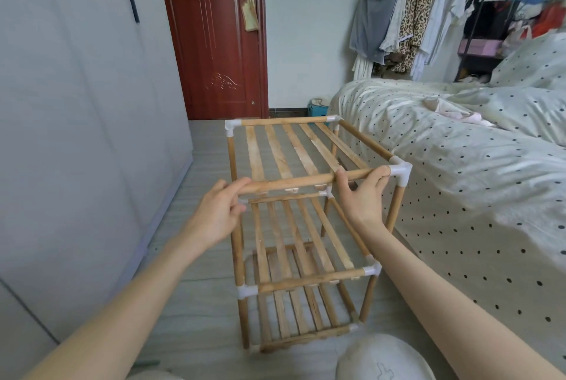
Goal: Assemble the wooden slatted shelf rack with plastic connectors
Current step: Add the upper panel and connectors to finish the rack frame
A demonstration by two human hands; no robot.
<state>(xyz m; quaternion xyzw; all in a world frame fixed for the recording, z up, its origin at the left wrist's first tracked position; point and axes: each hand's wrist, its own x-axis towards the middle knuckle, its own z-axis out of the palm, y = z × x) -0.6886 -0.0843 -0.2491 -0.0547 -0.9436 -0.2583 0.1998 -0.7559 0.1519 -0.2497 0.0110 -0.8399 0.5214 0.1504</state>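
Note:
A three-tier wooden slatted rack (294,226) stands on the floor between a wardrobe and a bed. White plastic connectors join its round poles; one sits at the near right top corner (401,172), another at the far left top corner (231,127). The near top rail (294,182) runs between my hands. My left hand (219,211) grips the rail's left end, where the corner is hidden under my fingers. My right hand (363,194) grips the rail near its right end, just left of the white corner connector.
A grey wardrobe (76,134) lines the left side. A bed with a dotted cover (459,165) touches the rack's right side. A red door (214,36) stands behind, clothes (407,11) hang at the back right. A grey cushion (382,358) lies near my knees.

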